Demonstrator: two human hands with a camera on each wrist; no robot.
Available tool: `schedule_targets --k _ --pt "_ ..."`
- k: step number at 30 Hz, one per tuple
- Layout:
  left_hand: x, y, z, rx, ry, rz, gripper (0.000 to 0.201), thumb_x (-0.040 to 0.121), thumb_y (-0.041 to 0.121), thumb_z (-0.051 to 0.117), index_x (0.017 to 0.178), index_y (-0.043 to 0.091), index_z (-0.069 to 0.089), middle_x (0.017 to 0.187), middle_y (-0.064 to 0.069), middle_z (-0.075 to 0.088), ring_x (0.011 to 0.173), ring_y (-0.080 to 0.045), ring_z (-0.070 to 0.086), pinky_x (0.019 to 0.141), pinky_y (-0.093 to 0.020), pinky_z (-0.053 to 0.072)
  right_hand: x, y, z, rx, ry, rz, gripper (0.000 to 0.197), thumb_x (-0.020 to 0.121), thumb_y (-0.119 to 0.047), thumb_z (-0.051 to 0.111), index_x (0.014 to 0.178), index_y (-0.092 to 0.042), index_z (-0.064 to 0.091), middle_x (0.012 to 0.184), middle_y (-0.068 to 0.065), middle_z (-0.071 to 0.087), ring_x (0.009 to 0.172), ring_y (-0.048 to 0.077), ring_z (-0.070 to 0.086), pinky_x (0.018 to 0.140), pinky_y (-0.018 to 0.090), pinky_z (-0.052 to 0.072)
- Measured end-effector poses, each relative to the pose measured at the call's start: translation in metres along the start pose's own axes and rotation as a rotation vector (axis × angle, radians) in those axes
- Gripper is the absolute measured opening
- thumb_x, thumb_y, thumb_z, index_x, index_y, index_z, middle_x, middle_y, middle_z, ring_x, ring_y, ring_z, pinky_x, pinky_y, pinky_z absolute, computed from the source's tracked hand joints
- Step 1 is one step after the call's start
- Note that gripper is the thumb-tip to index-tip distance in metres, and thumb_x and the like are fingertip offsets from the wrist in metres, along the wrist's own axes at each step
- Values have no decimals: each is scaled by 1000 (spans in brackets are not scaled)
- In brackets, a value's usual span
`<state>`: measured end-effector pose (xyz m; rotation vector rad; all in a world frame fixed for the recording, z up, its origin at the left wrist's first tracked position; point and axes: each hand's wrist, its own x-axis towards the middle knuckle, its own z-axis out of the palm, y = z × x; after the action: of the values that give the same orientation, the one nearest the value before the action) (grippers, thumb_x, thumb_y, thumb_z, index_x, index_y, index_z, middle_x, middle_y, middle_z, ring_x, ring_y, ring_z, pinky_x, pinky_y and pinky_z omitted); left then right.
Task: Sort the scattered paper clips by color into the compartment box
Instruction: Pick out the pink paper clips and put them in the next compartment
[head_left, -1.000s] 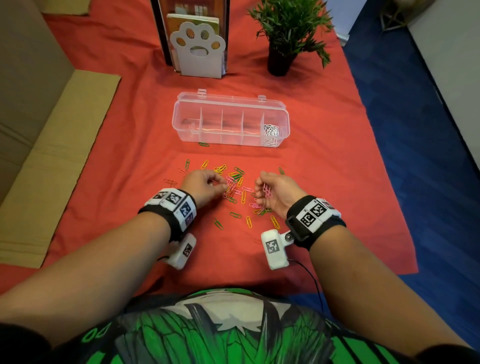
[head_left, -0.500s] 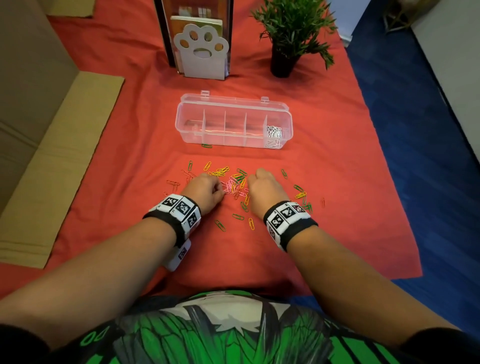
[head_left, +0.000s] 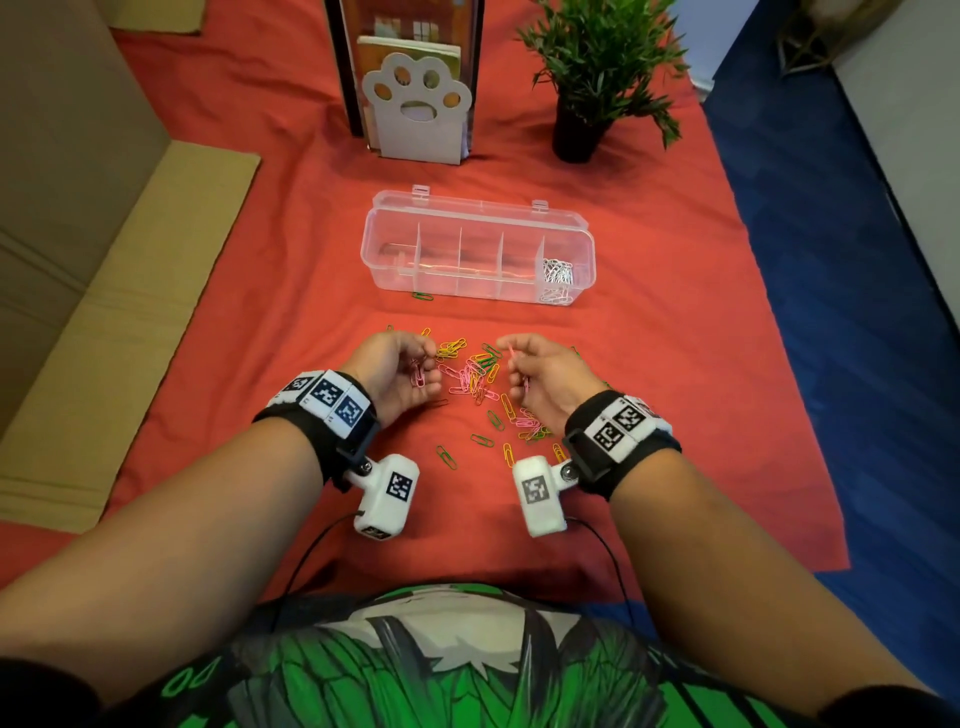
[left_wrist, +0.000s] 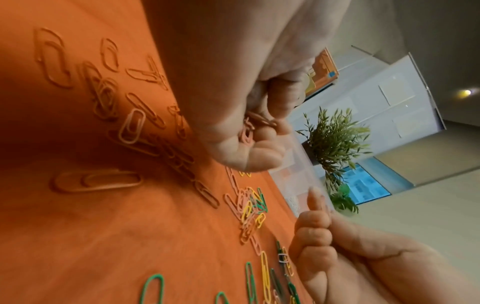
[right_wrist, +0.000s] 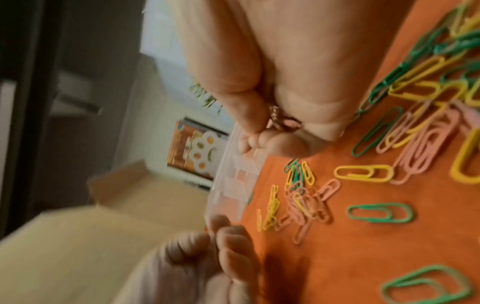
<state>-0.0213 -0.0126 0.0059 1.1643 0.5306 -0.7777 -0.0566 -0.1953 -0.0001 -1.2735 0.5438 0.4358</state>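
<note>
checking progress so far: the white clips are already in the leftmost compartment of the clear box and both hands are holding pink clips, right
Not quite. The white clips sit in the rightmost compartment of the clear box, not the leftmost; the head view shows it. The rest holds: the left hand and the right hand each hold pink clips.

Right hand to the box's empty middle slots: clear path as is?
Probably yes. The box stands open beyond the clip pile, with nothing between it and the right hand. But that hand is already pinching pink clips, so it would arrive loaded.
</note>
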Motion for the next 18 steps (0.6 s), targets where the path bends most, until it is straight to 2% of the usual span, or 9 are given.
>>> schedule_targets --k 2,4,5,7,9,10,12,14,18 --pt "1 2 3 0 -4 -26 27 87 12 34 65 13 50 55 -1 46 40 -10 49 44 -16 47 -2 -5 -1 222 -28 62 25 89 -1 33 80 -10 55 69 3 45 58 14 43 47 20 41" --pt "6 -1 6 166 31 28 30 94 18 38 67 16 51 58 2 43 37 -4 45 40 -13 42 0 -5 1 205 7 116 21 86 -9 38 71 -10 53 67 3 44 56 14 40 45 21 40" --pt "10 -4 7 281 60 83 30 96 18 39 69 17 53 59 2 41 35 -1 42 38 -12 39 3 -3 3 77 40 109 20 86 -10 41 69 -11 53 65 2 42 53 13 37 44 20 35" --pt "18 -10 6 542 110 196 31 97 12 38 73 19 56 62 1 43 35 1 42 39 -13 37 5 0 9 -360 82 24 16 85 -10 51 71 -14 58 63 -2 46 52 10 38 44 20 29" --pt "24 -13 4 807 158 283 31 95 6 37 79 17 61 67 2 51 51 -6 48 49 -18 38 5 6 15 -759 71 -92 13 85 -10 55 84 -12 68 66 -9 49 57 7 45 52 20 36" --pt "25 -13 4 921 178 316 29 93 5 38 87 14 65 72 1 56 62 -11 51 57 -21 38 6 10 17 -895 68 -147 19 86 -8 53 91 -12 71 68 -10 46 62 9 47 59 23 41" --pt "24 -13 3 1121 211 379 26 92 8 42 100 10 67 89 -6 64 84 -21 57 72 -25 42 8 15 16 -1056 83 -208 26 85 -6 50 97 -13 72 73 -7 40 74 14 49 71 24 42" --pt "24 -14 0 1298 223 461 22 90 16 50 101 10 68 102 -12 68 98 -28 61 84 -30 43 9 16 11 -1135 143 -240 28 84 -5 49 95 -14 73 75 -5 36 79 22 51 72 24 41" --pt "24 -16 -8 1494 238 548 18 80 22 65 95 13 69 97 -13 63 92 -30 60 83 -31 44 10 11 1 -1195 211 -298 27 82 -5 47 88 -13 72 87 4 43 87 29 57 77 31 48"
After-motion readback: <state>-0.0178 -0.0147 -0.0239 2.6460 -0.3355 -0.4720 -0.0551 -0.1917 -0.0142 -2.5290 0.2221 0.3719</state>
